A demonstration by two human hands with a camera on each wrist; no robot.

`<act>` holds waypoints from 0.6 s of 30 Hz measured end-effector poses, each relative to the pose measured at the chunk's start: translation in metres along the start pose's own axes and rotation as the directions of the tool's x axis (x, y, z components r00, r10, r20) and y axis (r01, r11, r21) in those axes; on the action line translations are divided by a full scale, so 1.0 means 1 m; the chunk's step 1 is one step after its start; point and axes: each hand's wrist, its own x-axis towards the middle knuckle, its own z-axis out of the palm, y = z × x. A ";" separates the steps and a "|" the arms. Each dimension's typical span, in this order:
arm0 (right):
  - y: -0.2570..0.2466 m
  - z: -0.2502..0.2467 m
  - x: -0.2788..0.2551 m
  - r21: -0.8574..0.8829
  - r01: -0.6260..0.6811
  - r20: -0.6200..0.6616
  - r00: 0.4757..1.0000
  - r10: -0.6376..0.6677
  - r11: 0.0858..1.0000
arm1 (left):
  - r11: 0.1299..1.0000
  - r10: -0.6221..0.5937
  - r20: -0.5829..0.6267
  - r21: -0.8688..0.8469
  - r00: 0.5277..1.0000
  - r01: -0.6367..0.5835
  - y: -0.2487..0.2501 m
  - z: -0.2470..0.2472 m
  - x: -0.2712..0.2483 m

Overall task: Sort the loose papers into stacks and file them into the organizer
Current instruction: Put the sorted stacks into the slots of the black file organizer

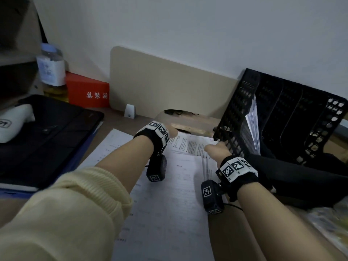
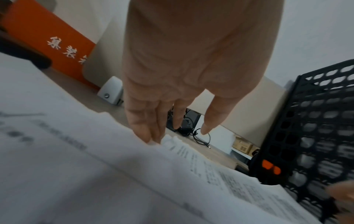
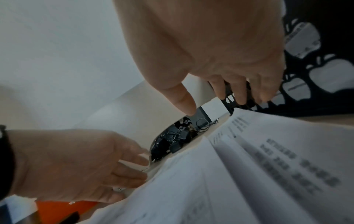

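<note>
Loose printed papers (image 1: 169, 194) lie spread on the desk before me, seen close in the wrist views (image 2: 95, 174) (image 3: 249, 174). My left hand (image 1: 170, 131) (image 2: 149, 128) reaches to their far edge, fingers straight, tips touching the top sheets. The black mesh organizer (image 1: 293, 117) (image 2: 316, 128) (image 3: 229, 106) stands tilted at the right, with a stack of filed papers (image 1: 253, 119) in its leftmost slot. My right hand (image 1: 216, 148) (image 3: 229, 84) grips the organizer's lower left edge, fingers curled over the mesh wall and thumb sticking out.
A black case (image 1: 47, 132) with a white object (image 1: 13, 123) on it lies at the left. A red box (image 1: 88, 91) and a bottle (image 1: 50, 66) stand behind it. A beige divider (image 1: 160, 85) backs the desk. A black bag (image 1: 301, 178) lies at the right.
</note>
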 end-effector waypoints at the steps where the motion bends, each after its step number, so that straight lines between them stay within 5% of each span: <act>1: 0.001 0.000 -0.001 -0.005 -0.024 0.008 1.000 0.024 1.000 | 0.998 0.002 -0.012 0.064 1.000 -0.001 -0.007 0.001 0.013; 10: 0.012 0.020 0.035 -0.019 -0.095 0.016 0.995 0.095 0.995 | 0.986 -0.061 -0.051 0.153 0.997 0.068 -0.009 -0.004 0.002; 18: 0.013 0.015 0.035 0.067 -0.137 -0.029 0.990 0.139 0.988 | 0.967 -0.082 0.074 0.245 0.994 0.061 -0.021 -0.011 0.026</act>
